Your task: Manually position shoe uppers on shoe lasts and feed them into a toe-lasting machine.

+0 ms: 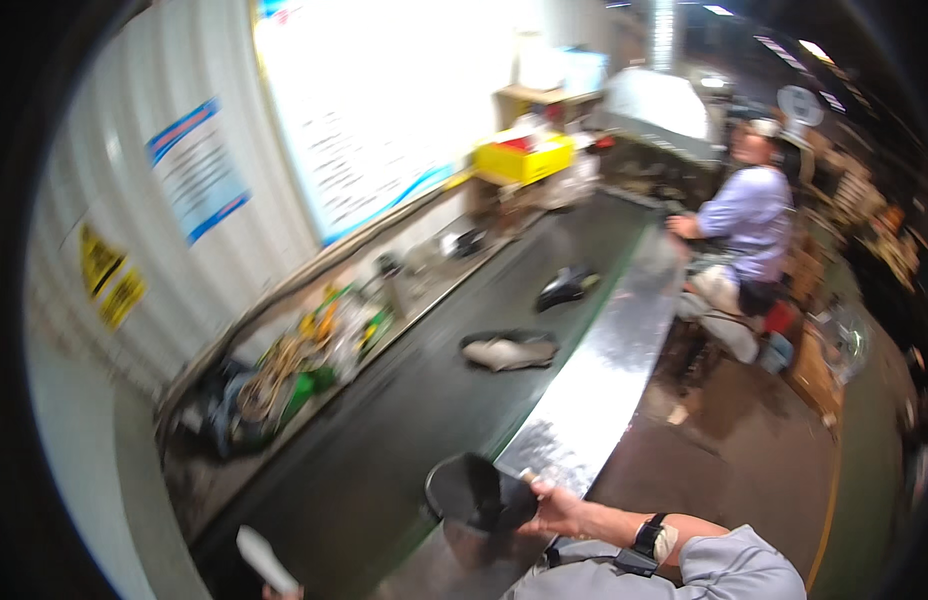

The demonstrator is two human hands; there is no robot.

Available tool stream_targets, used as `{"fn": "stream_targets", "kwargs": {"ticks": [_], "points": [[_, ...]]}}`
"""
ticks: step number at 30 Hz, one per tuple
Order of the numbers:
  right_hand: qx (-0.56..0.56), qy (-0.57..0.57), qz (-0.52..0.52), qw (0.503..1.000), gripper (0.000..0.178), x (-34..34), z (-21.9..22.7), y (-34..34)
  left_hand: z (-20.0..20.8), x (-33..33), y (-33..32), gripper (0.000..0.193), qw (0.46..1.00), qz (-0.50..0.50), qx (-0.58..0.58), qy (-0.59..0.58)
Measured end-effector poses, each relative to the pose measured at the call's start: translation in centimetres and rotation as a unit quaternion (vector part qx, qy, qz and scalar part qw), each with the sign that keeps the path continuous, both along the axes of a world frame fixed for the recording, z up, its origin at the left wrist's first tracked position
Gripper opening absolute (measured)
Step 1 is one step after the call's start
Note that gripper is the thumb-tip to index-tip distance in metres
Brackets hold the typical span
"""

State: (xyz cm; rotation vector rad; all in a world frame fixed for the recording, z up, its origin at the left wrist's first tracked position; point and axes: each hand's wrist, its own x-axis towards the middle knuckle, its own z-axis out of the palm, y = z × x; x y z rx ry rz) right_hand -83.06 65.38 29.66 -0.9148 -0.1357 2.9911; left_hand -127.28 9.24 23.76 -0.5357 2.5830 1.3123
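Observation:
My right hand [559, 510] is closed on the edge of a dark shoe-like piece [474, 492], blurred, held over the near side of the conveyor belt [384, 440]. At the lower edge only a bit of my left hand [284, 593] shows, with a pale flat strip [264, 558] rising from it; I cannot make out its kind. Farther along the belt lies a dark shoe with a light grey part [509, 352]. Beyond that rests a black shoe [566, 288].
A metal ledge [584, 400] runs along the belt's right side. Cords and green bundles [294, 370] lie on the left ledge by the wall. A yellow box [524, 158] stands farther back. Another person [749, 220] sits at the far right, with a carton [819, 370] behind.

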Motion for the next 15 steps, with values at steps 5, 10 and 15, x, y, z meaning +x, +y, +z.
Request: {"fn": "stream_targets", "kwargs": {"ticks": [5, 10, 15], "points": [[0.146, -0.056, -0.019, 0.988, 0.057, 2.0, 3.2, 1.9, 14.3, 12.9, 17.6, 0.076, 0.866, -0.226, -0.379, 0.235], [0.129, -0.048, -0.008, 0.99, 0.057, 0.2, 3.7, 2.3, 19.2, 26.2, 27.0, 0.047, 0.76, -0.456, -0.298, 0.355], [0.087, -0.022, -0.027, 0.996, 0.047, -0.5, 2.6, 2.5, 9.5, 37.6, 32.5, 0.022, 0.623, -0.511, -0.211, 0.552]]}}
